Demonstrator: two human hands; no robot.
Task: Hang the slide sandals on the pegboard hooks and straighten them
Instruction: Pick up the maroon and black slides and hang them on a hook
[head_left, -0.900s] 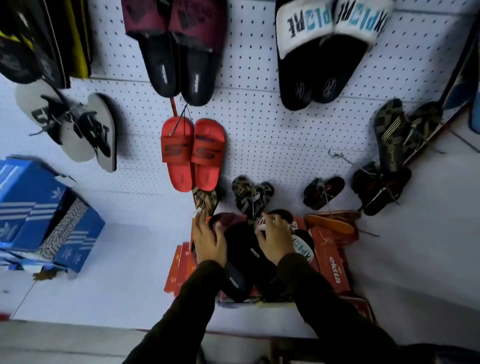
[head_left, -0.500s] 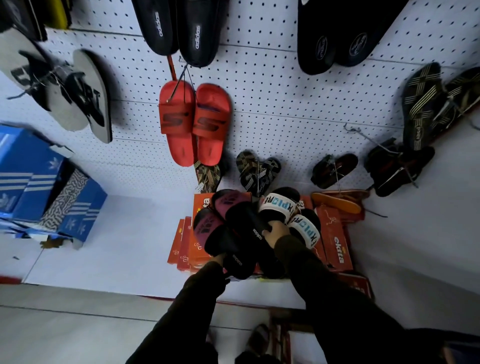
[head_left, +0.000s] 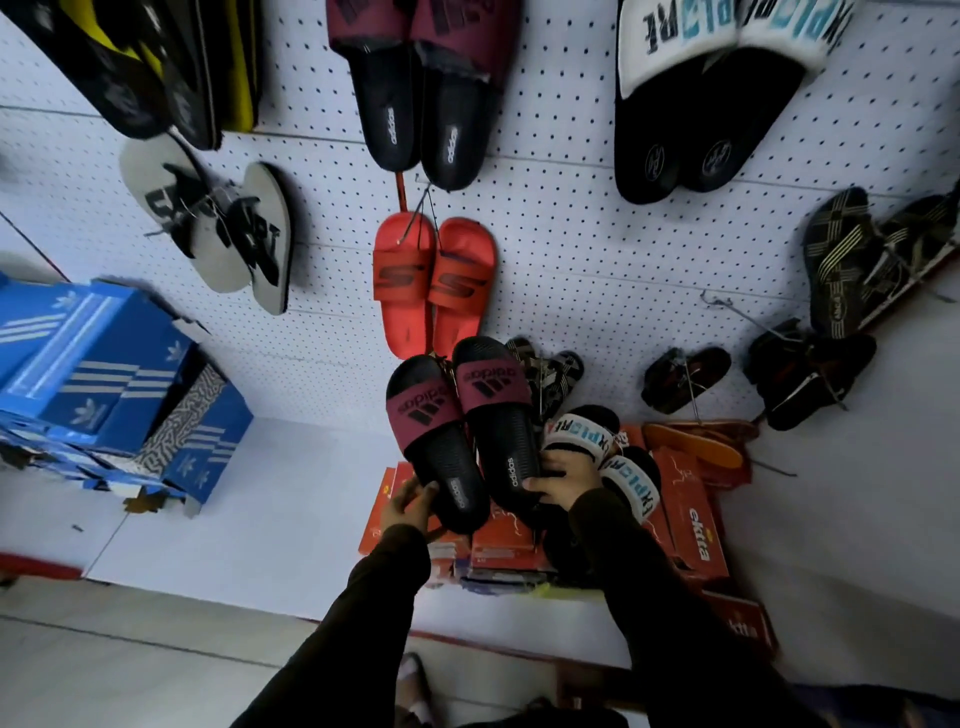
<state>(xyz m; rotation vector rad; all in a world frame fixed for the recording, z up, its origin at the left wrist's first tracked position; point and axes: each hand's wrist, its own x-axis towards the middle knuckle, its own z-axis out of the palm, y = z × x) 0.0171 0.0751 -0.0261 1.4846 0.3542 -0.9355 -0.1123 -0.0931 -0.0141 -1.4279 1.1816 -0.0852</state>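
I hold a pair of black slide sandals with maroon straps (head_left: 467, 415) up in front of the white pegboard (head_left: 597, 249), just below the hanging red slides (head_left: 434, 280). My left hand (head_left: 408, 506) grips the heel of the left sandal. My right hand (head_left: 563, 480) grips the heel of the right sandal. A second pair with white lettered straps (head_left: 608, 457) lies on the orange boxes (head_left: 691, 514) right beside my right hand.
More pairs hang on the pegboard: matching maroon slides (head_left: 426, 88) above, white-strap slides (head_left: 727, 93) upper right, grey flip-flops (head_left: 218, 223) left, dark sandals (head_left: 685, 379) lower right. A bare hook (head_left: 719, 304) sticks out at right. Blue shoe boxes (head_left: 104, 374) are stacked at left.
Both hands have lifted the maroon-strapped pair off the boxes and raised it toward the pegboard. The view has tilted upward.
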